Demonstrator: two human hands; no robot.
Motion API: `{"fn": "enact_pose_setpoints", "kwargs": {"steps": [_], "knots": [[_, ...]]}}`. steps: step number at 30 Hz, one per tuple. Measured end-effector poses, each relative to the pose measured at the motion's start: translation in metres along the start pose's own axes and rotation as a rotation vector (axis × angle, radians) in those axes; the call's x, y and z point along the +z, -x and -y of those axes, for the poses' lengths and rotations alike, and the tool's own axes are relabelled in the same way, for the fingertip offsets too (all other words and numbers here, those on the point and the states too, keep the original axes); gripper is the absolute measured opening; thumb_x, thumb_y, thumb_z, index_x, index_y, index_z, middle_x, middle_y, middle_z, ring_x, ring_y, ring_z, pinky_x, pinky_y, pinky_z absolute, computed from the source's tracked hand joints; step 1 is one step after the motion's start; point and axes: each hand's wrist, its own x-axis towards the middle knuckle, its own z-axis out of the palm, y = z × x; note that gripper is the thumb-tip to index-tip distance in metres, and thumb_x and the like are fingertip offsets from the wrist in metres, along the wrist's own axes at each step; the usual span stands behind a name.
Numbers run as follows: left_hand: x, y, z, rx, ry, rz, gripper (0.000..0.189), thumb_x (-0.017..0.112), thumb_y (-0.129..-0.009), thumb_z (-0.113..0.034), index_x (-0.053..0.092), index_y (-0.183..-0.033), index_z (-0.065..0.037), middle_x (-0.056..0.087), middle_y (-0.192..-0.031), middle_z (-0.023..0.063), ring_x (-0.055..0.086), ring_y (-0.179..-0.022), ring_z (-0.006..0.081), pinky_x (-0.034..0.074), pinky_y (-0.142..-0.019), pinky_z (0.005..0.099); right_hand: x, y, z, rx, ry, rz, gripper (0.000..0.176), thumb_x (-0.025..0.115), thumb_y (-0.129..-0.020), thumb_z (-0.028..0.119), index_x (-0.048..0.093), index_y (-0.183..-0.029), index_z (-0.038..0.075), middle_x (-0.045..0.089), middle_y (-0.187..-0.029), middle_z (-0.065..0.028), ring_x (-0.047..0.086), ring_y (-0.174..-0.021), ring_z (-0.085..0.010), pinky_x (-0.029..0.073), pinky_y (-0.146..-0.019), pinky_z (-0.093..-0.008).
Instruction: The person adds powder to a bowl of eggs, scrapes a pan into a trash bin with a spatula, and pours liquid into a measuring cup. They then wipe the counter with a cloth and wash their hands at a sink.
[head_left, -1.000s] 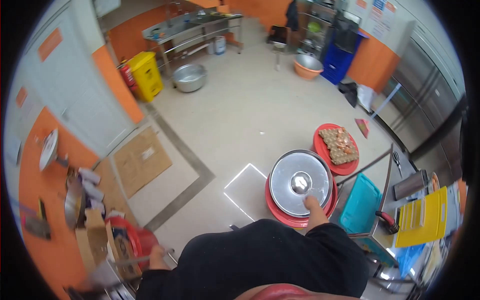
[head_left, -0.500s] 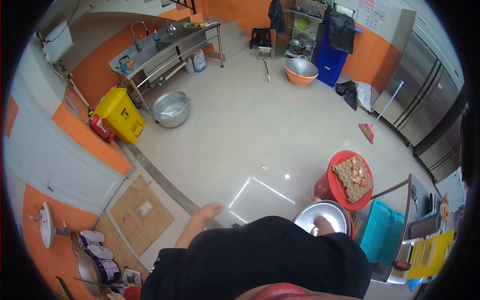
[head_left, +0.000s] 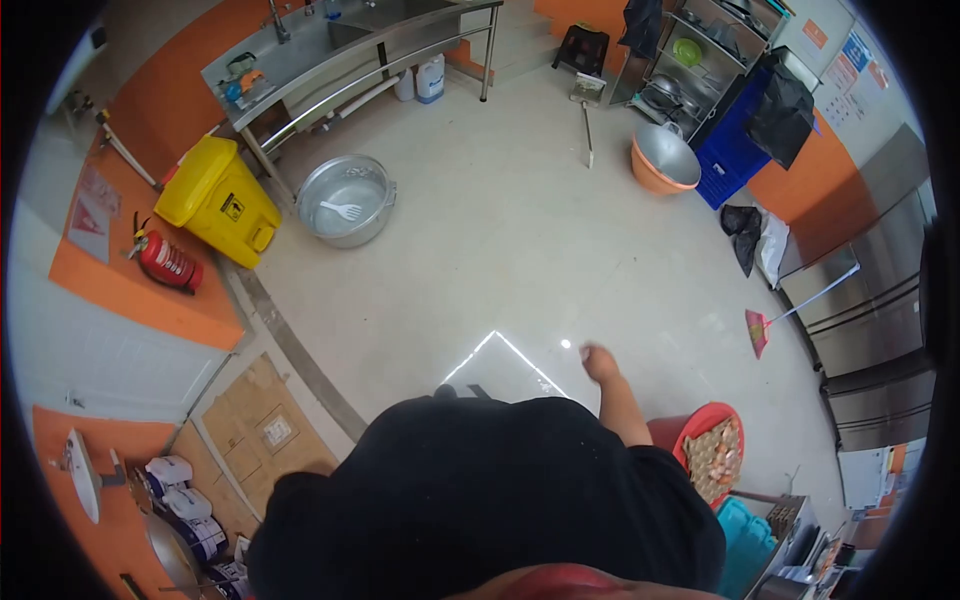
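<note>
My right hand [head_left: 600, 362] is stretched out in front of my body above the tiled floor, with its fingers curled in. Whatever it may hold is too small or hidden to make out. My left hand is out of sight; only a sliver of skin shows beside my dark sleeve. Nearest to my right arm stands a red bucket [head_left: 664, 432], with an egg tray [head_left: 704, 468] of eggshells on top. Farther off, a large metal pot [head_left: 347, 232] sits on the floor with a white slotted utensil [head_left: 341, 210] inside.
A steel sink [head_left: 300, 58] and a yellow bin [head_left: 222, 200] stand at the left, near a fire extinguisher [head_left: 165, 262]. Flat cardboard [head_left: 245, 405] lies by the door. An orange basin [head_left: 655, 182], blue crate [head_left: 735, 165] and broom [head_left: 758, 330] are at the right. A teal container [head_left: 742, 545] is lower right.
My right hand has left the metal bowl beside the bucket and moved forward and left over the floor. My left hand has dropped out of view. The view has shifted, and the bowl is hidden.
</note>
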Motion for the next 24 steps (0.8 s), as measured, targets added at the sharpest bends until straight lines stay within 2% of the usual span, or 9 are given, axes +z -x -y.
{"fn": "enact_pose_setpoints", "kwargs": {"steps": [3, 4, 5, 6, 13, 17, 18, 21, 24], "knots": [[-0.129, -0.109, -0.148, 0.369, -0.176, -0.029, 0.038, 0.048, -0.083, -0.031, 0.055, -0.112, -0.008, 0.051, -0.119, 0.0163, 0.046, -0.113, 0.0316, 0.037, -0.095, 0.0399, 0.013, 0.018, -0.067, 0.114, 0.442, 0.661, 0.033, 0.054, -0.078, 0.028, 0.059, -0.102, 0.006, 0.057, -0.107, -0.0161, 0.051, -0.107, -0.0278, 0.04, -0.092, -0.0362], [-0.171, -0.137, -0.208, 0.5, -0.178, -0.287, 0.043, 0.047, -0.084, -0.031, 0.049, -0.12, -0.009, 0.047, -0.124, 0.0156, 0.043, -0.116, 0.0314, 0.035, -0.097, 0.0391, 0.111, 0.02, -0.17, 0.183, 0.377, 0.578, 0.033, 0.054, -0.078, 0.027, 0.061, -0.103, 0.007, 0.057, -0.11, -0.0145, 0.051, -0.107, -0.0277, 0.041, -0.091, -0.0355], [-0.232, -0.133, -0.279, 0.523, -0.198, -0.299, 0.045, 0.046, -0.085, -0.031, 0.045, -0.124, -0.009, 0.045, -0.126, 0.0159, 0.042, -0.117, 0.0314, 0.036, -0.097, 0.0393, -0.007, 0.031, -0.066, 0.512, 0.276, 0.736, 0.034, 0.053, -0.078, 0.027, 0.06, -0.105, 0.007, 0.055, -0.115, -0.0131, 0.05, -0.109, -0.0276, 0.041, -0.091, -0.0348], [-0.296, -0.106, -0.347, 0.602, -0.124, -0.319, 0.043, 0.046, -0.085, -0.03, 0.046, -0.122, -0.008, 0.048, -0.123, 0.0159, 0.045, -0.114, 0.0316, 0.037, -0.095, 0.0397, 0.098, 0.033, -0.171, 0.514, 0.214, 0.694, 0.035, 0.052, -0.078, 0.027, 0.06, -0.106, 0.008, 0.054, -0.116, -0.0144, 0.051, -0.108, -0.0287, 0.042, -0.09, -0.0353], [-0.504, -0.16, -0.592, 0.962, 0.403, -0.556, 0.028, 0.052, -0.082, -0.023, 0.055, -0.105, -0.008, 0.054, -0.106, 0.0158, 0.054, -0.095, 0.032, 0.045, -0.08, 0.0405, -0.062, -0.156, -0.1, 0.559, 0.18, 0.642, 0.035, 0.054, -0.078, 0.025, 0.058, -0.108, 0.005, 0.054, -0.116, -0.0156, 0.05, -0.108, -0.0311, 0.041, -0.091, -0.0375], [-0.525, -0.224, -0.603, 0.874, -0.013, -0.333, 0.027, 0.048, -0.082, -0.026, 0.057, -0.1, -0.009, 0.056, -0.106, 0.013, 0.055, -0.096, 0.0305, 0.044, -0.081, 0.0424, -0.086, -0.481, -0.027, 0.238, 0.379, 0.477, 0.036, 0.055, -0.078, 0.024, 0.056, -0.108, 0.004, 0.053, -0.116, -0.0163, 0.049, -0.108, -0.0324, 0.041, -0.092, -0.0387], [-0.526, -0.237, -0.592, 0.804, -0.138, -0.356, 0.026, 0.045, -0.082, -0.026, 0.059, -0.099, -0.012, 0.057, -0.105, 0.0129, 0.055, -0.098, 0.0297, 0.044, -0.081, 0.0451, -0.125, -0.539, 0.033, 0.179, 0.11, 0.084, 0.037, 0.055, -0.079, 0.024, 0.054, -0.11, 0.004, 0.054, -0.111, -0.0194, 0.051, -0.104, -0.0341, 0.042, -0.09, -0.0393], [-0.54, -0.295, -0.526, 0.615, 0.134, -0.396, 0.027, 0.047, -0.081, -0.023, 0.061, -0.1, -0.011, 0.059, -0.1, 0.0142, 0.053, -0.101, 0.0294, 0.044, -0.083, 0.0423, -0.182, -0.726, 0.172, -0.279, -0.163, -0.184, 0.028, 0.057, -0.079, 0.018, 0.057, -0.102, 0.001, 0.06, -0.094, -0.0174, 0.058, -0.086, -0.0307, 0.047, -0.076, -0.0362], [-0.539, -0.381, -0.433, 0.339, -0.06, -0.525, 0.028, 0.046, -0.081, -0.022, 0.061, -0.097, -0.004, 0.058, -0.105, 0.0179, 0.053, -0.099, 0.0326, 0.041, -0.088, 0.0404, -0.208, -0.835, 0.307, -0.446, -0.414, -0.092, 0.023, 0.056, -0.081, 0.015, 0.058, -0.101, 0.003, 0.059, -0.093, -0.0158, 0.059, -0.081, -0.026, 0.048, -0.073, -0.034]]}}
